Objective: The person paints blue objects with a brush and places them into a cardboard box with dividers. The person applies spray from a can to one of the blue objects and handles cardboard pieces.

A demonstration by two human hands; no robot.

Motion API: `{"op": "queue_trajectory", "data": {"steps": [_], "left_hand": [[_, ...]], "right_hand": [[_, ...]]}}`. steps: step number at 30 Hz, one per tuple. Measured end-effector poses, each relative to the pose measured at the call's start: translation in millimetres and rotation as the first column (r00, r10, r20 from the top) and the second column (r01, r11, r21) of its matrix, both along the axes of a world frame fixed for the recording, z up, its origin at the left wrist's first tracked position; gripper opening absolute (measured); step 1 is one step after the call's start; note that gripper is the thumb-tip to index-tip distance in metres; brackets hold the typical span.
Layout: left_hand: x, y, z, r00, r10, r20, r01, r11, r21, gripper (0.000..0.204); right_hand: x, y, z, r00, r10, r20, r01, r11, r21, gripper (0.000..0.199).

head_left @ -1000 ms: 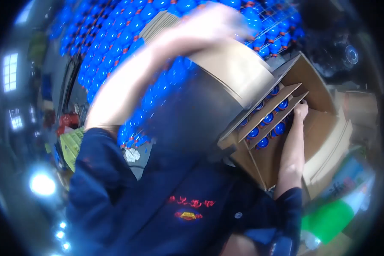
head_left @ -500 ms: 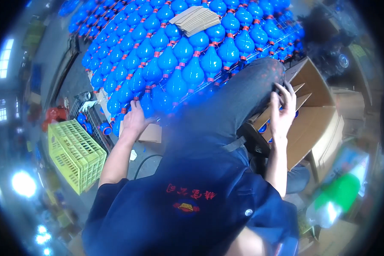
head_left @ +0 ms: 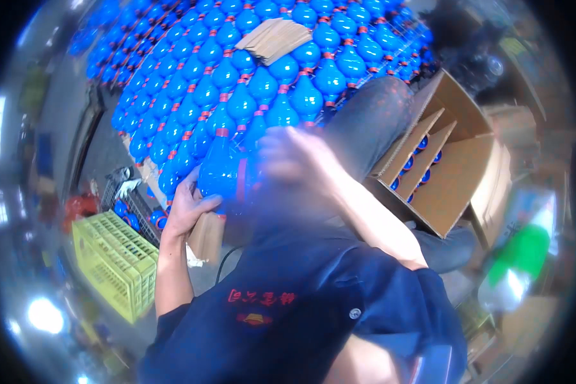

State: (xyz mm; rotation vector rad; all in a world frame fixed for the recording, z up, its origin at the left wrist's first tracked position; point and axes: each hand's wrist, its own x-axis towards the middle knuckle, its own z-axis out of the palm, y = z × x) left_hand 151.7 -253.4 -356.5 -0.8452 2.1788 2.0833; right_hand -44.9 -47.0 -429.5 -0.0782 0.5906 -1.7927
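A broad spread of blue gourd-shaped things fills the upper part of the view, set close together in slanting rows. Next in size is the person's dark shirt, across the lower middle, with a grey trouser leg bent up between the rows and an open cardboard box. The box stands tilted at the right; in it, cardboard dividers part a few round blue ends. A yellow slatted crate stands at the lower left, and a green, white and clear package lies at the far right. Near the middle, at the close edge of the rows, is one larger-looking blue gourd, slanted. The left hand has it by its lower left side, fingers curled part way round and thumb along the lower edge. The right hand is beyond the gourd's other end, badly blurred; how far its fingers are open, and whether they have hold of anything, I cannot tell. A stack of tan cardboard pieces lies on top of the rows, and a smaller cardboard piece shows just below the left hand. Smallest are the red bands at the necks.
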Motion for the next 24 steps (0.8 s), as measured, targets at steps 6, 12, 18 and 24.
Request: {"op": "queue_trajectory", "data": {"steps": [6,12,18,24], "left_hand": [[-6,-29,-85,0.976,0.032,0.217,0.114,0.771,-0.626,0.058],[-43,3,-113,0.828,0.077,0.556,0.380,0.652,-0.656,0.089],[-53,-6,-123,0.758,0.020,0.652,0.414,0.757,-0.505,0.098],[-38,1,-135,0.804,0.181,0.567,0.332,0.654,-0.680,0.095]], "right_hand": [[18,13,21,0.936,-0.068,0.346,0.038,0.995,0.094,0.067],[12,48,7,0.936,-0.265,0.231,0.255,0.964,0.071,0.066],[-3,64,7,0.913,-0.398,0.087,0.399,0.917,-0.001,0.058],[-17,85,8,0.897,-0.441,0.029,0.438,0.877,-0.198,0.058]]}}
